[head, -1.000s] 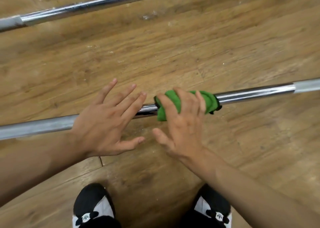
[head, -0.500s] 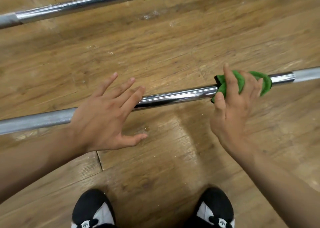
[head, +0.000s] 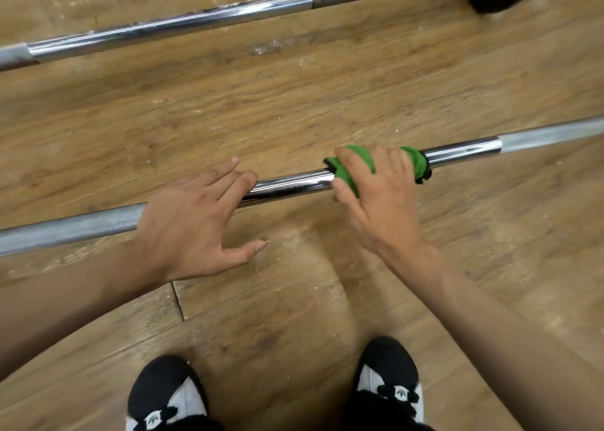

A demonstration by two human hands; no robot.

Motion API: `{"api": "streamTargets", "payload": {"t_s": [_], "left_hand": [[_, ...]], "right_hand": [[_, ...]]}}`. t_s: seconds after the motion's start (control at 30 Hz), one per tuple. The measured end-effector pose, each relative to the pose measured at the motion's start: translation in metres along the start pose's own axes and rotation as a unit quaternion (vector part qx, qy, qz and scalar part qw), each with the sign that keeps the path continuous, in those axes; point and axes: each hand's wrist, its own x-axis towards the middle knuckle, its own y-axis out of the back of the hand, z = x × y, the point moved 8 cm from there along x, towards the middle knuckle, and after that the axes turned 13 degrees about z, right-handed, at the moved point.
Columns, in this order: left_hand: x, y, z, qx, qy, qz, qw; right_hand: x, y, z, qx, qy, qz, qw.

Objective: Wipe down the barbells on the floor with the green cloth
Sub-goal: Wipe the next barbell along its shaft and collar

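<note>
The right hand (head: pixel 382 201) has its grip closed over the green cloth (head: pixel 413 160), which wraps the near barbell (head: pixel 294 185) at 3 o'clock from the left hand (head: pixel 192 221). The left grip is open, straight fingers resting on the bar. The bar lies free on the floor (head: pixel 294 97). A hard stroke could roll it toward 6 o'clock, onto the shoes (head: pixel 166 394). A loosening cloth could bunch and skip patches.

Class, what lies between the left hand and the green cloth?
Head view: only a bare, shiny stretch of the nearer barbell, from left hand to green cloth.
</note>
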Motion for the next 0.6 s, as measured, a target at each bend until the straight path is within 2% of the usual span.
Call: {"api": "streamTargets", "payload": {"t_s": [0.17,0.3,0.47,0.53,0.6], "left_hand": [[-0.010,0.006,0.011,-0.001,0.001,0.012,1.000],[-0.022,0.003,0.022,0.009,0.003,-0.008,1.000],[-0.040,-0.001,0.042,0.024,-0.011,-0.032,0.999],[-0.047,0.001,0.051,0.028,-0.013,-0.031,0.999],[-0.056,-0.001,0.061,0.032,-0.032,-0.044,0.998]], "right_hand": [[-0.014,0.035,0.091,-0.069,-0.107,0.034,0.991],[-0.024,0.037,0.072,-0.076,-0.195,0.059,0.976],[-0.046,0.018,-0.048,0.047,-0.057,-0.026,0.997],[-0.058,0.021,-0.058,0.054,0.014,-0.055,0.997],[-0.071,0.030,-0.036,0.036,0.055,-0.062,0.996]]}}
